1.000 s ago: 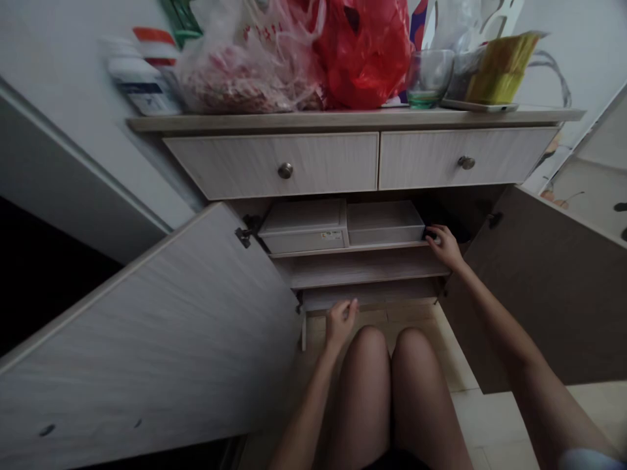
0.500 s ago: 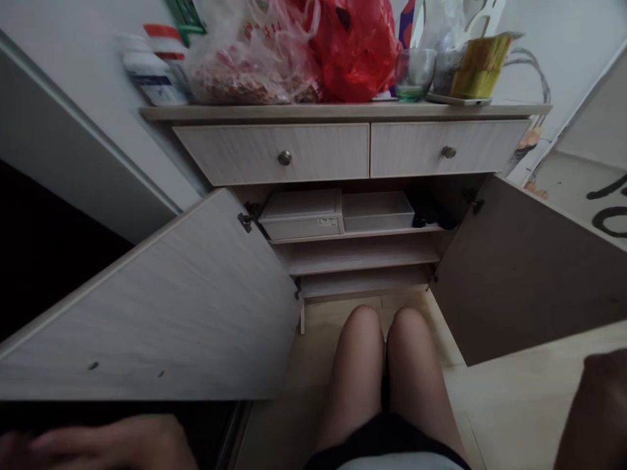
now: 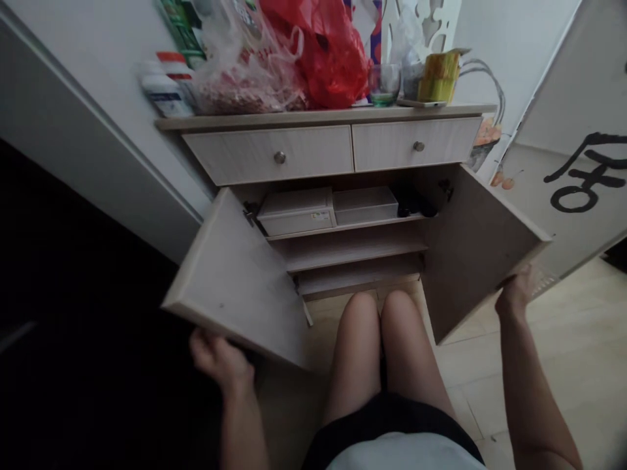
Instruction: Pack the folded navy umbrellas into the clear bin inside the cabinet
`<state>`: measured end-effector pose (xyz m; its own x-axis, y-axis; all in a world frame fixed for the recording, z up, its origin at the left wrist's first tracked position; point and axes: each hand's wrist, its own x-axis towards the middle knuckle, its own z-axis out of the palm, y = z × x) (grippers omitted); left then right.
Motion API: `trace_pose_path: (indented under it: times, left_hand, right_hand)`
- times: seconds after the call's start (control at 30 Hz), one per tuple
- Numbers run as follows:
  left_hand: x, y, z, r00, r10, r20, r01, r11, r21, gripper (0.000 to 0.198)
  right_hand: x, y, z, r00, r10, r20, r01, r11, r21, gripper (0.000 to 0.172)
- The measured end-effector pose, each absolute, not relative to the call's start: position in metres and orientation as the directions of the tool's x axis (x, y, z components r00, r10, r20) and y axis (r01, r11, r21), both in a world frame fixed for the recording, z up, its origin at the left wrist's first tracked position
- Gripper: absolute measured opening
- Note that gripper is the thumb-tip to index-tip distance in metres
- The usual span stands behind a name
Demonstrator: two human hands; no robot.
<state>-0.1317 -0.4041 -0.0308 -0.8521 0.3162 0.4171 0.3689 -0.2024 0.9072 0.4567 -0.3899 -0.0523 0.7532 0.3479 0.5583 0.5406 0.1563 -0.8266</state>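
Observation:
A pale wooden cabinet [image 3: 313, 119] stands in front of me with both lower doors swung open. My left hand [image 3: 218, 358] grips the outer edge of the left door [image 3: 235, 281] from below, fingers curled round it. My right hand [image 3: 515, 295] holds the outer edge of the right door [image 3: 473, 248], fingers hidden behind the panel. Inside, on the top shelf, sit two pale lidded boxes [image 3: 296, 212] [image 3: 365, 204] side by side, with a dark object [image 3: 414, 205] to their right. The two lower shelves [image 3: 353, 251] look bare. My knees [image 3: 377, 313] are close to the cabinet's base.
Two shut drawers with round knobs [image 3: 279, 157] sit above the doors. On top stand a red bag [image 3: 328, 59], a clear bag [image 3: 245, 72], white bottles [image 3: 161, 88], a glass [image 3: 383, 83] and a yellow pack [image 3: 438, 75]. A white panel with black lettering [image 3: 578, 176] stands at right; pale floor [image 3: 563, 352] below.
My hands left the shelves, dropped out of view, and now hold the outer edges of both doors. The view has pulled back from the cabinet.

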Motion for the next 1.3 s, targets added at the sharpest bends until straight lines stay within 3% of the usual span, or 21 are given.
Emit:
trace_pose_path:
  times: [0.1, 0.23, 0.37, 0.5, 0.7, 0.87, 1.3]
  left_hand:
    - [-0.099, -0.387, -0.047, -0.751, 0.450, 0.483, 0.424, -0.232, 0.875, 0.041]
    - [-0.049, -0.353, -0.040, -0.455, 0.695, 0.556, 0.471, -0.341, 0.813, 0.044]
    - [0.000, -0.305, -0.024, -0.276, 0.784, 0.557, 0.451, -0.406, 0.795, 0.040]
    - [0.036, -0.258, -0.015, -0.216, 0.831, 0.512, 0.455, -0.378, 0.806, 0.029]
    - [0.058, -0.214, 0.001, -0.136, 0.874, 0.467, 0.676, -0.263, 0.689, 0.023]
    - [0.068, -0.189, 0.011, -0.099, 0.896, 0.434, 0.765, -0.210, 0.609, 0.027]
    - [0.076, -0.157, 0.028, -0.113, 0.932, 0.343, 0.786, -0.128, 0.604, 0.027]
  right_hand:
    - [0.406, -0.393, -0.045, 0.726, 0.411, 0.551, 0.517, 0.201, -0.832, 0.056]
    - [0.360, -0.381, -0.028, 0.510, 0.587, 0.629, 0.604, 0.277, -0.748, 0.045]
    - [0.323, -0.343, -0.015, 0.334, 0.642, 0.690, 0.661, 0.362, -0.658, 0.042]
    - [0.281, -0.285, -0.005, 0.256, 0.746, 0.615, 0.667, 0.324, -0.671, 0.045]
    - [0.238, -0.208, 0.010, 0.223, 0.835, 0.502, 0.681, 0.235, -0.693, 0.035]
    - [0.226, -0.175, 0.016, 0.228, 0.844, 0.486, 0.706, 0.200, -0.680, 0.030]
    - [0.213, -0.135, 0.018, 0.263, 0.848, 0.460, 0.703, 0.158, -0.694, 0.030]
